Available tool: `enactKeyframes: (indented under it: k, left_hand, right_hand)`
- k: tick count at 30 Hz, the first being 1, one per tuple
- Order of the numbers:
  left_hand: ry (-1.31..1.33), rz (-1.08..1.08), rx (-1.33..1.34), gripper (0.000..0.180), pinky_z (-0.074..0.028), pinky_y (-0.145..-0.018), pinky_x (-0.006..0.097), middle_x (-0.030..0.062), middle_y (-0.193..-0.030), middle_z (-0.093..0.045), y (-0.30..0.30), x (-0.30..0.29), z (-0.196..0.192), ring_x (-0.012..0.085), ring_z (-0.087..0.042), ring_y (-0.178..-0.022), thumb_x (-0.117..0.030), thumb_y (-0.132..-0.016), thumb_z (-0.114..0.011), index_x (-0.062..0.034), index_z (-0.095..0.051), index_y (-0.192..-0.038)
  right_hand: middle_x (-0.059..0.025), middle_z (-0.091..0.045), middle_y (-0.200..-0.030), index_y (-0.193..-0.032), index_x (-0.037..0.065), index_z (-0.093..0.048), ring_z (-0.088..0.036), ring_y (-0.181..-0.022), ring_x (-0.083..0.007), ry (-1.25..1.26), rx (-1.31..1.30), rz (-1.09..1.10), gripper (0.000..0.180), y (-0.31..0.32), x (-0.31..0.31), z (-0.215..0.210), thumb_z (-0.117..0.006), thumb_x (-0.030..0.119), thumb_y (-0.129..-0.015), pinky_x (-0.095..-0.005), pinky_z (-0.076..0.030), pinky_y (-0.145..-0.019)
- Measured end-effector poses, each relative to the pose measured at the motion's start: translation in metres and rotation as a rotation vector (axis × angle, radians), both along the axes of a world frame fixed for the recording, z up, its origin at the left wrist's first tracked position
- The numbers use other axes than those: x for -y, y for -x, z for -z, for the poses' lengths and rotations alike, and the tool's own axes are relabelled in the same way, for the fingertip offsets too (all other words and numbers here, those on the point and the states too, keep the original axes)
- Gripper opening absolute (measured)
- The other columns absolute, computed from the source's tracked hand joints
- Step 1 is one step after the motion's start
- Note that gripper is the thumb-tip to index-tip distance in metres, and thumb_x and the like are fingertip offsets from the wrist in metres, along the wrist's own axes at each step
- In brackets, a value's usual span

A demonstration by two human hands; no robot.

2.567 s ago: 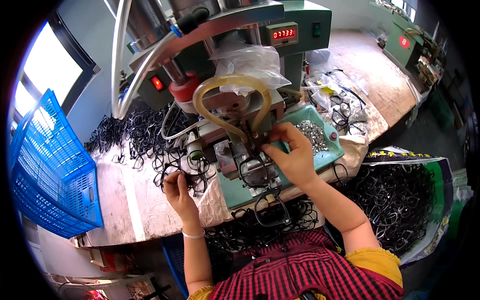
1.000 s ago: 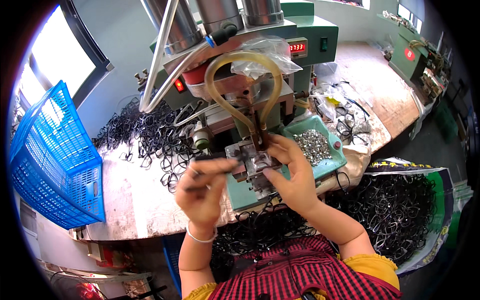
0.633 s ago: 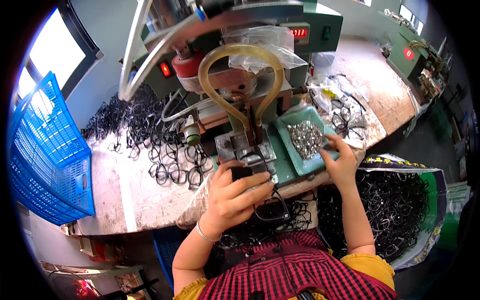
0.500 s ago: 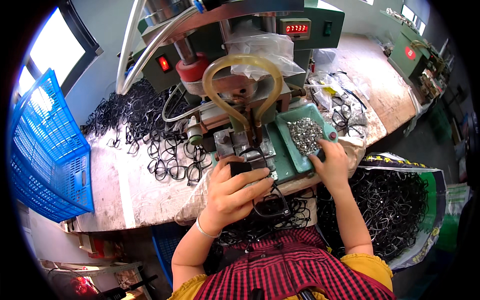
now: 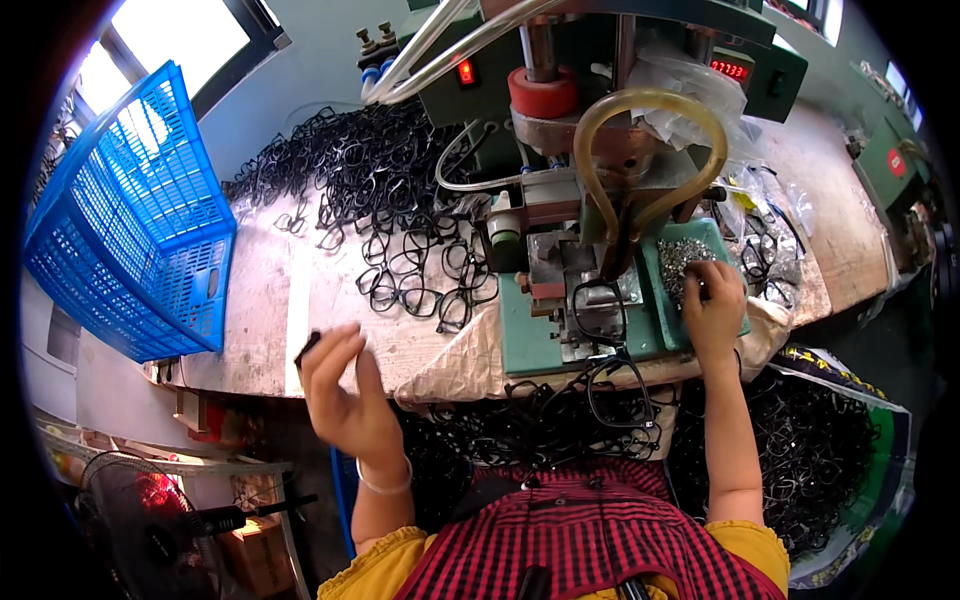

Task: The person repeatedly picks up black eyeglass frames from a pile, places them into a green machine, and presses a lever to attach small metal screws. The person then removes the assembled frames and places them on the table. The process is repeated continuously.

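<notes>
Loosely spread, empty LH [image 5: 350, 400] nr table edge [image 5: 255, 378]; RH [image 5: 716, 308] curled o/ tray [image 5: 676, 328], hold unclear.

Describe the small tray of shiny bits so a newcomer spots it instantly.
Start at the green press. Right of its base, under the right hand, is a teal tray. Loose silvery bits set it apart from the black eyeglass frames nearby.

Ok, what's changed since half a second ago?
Your left hand has left the eyeglass frame and moved left, over the edge of the table, a small black item at its fingers. Your right hand went from the near corner of the green tray to above its metal pieces. The frame and the blue crate stayed put.
</notes>
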State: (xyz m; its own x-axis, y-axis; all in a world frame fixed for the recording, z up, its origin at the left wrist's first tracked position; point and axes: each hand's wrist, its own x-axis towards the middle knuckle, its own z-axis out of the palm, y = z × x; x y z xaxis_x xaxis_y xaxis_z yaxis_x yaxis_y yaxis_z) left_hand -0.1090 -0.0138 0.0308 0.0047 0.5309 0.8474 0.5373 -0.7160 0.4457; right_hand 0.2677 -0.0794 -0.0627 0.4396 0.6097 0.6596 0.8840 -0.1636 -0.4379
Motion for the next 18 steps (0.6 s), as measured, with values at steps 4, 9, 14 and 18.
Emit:
enactKeyframes:
  k: [4, 9, 14, 18]
  left_hand:
    - [0.110, -0.006, -0.320, 0.007, -0.048, -0.078, 0.035, 0.0066, -0.095, -0.068, -0.025, -0.069, 0.023, 0.0239, -0.063, -0.088, -0.001, -0.081, -0.076, -0.0063, -0.075, -0.085]
    - [0.503, -0.079, -0.596, 0.010, -0.052, -0.073, 0.041, 0.0103, -0.090, -0.061, -0.054, -0.125, 0.124, 0.0325, -0.064, -0.085, -0.018, -0.076, -0.078, -0.0106, -0.074, -0.081]
    - [0.590, -0.031, -0.567, 0.016, -0.051, -0.072, 0.043, 0.0129, -0.094, -0.062, 0.011, -0.112, 0.135, 0.0339, -0.063, -0.084, -0.016, -0.081, -0.076, -0.0066, -0.069, -0.093]
    - [0.468, 0.085, -0.274, 0.009, -0.047, -0.063, 0.033, 0.0093, -0.082, -0.057, 0.029, -0.100, 0.103, 0.0207, -0.056, -0.068, -0.005, -0.091, -0.069, 0.0005, -0.062, -0.092]
  right_hand:
    - [-0.0101, -0.073, -0.086, -0.087, 0.006, -0.075, -0.067, -0.084, -0.0293, -0.053, -0.079, -0.085, 0.010, 0.009, -0.021, -0.010, -0.071, 0.011, -0.080, -0.0395, -0.053, -0.077]
    - [-0.0093, -0.073, -0.088, -0.089, 0.005, -0.075, -0.068, -0.085, -0.0283, -0.061, -0.273, -0.036, 0.010, 0.002, -0.008, 0.002, -0.073, 0.006, -0.079, -0.0370, -0.052, -0.080]
    - [-0.0098, -0.071, -0.088, -0.089, 0.002, -0.073, -0.067, -0.084, -0.0242, -0.121, -0.262, 0.032, 0.009, -0.010, 0.054, 0.013, -0.072, 0.000, -0.079, -0.0347, -0.051, -0.081]
    - [-0.0059, -0.072, -0.091, -0.094, -0.001, -0.073, -0.067, -0.087, -0.0163, -0.183, -0.541, 0.042, 0.010, -0.009, 0.077, 0.012, -0.071, -0.001, -0.084, -0.0287, -0.051, -0.083]
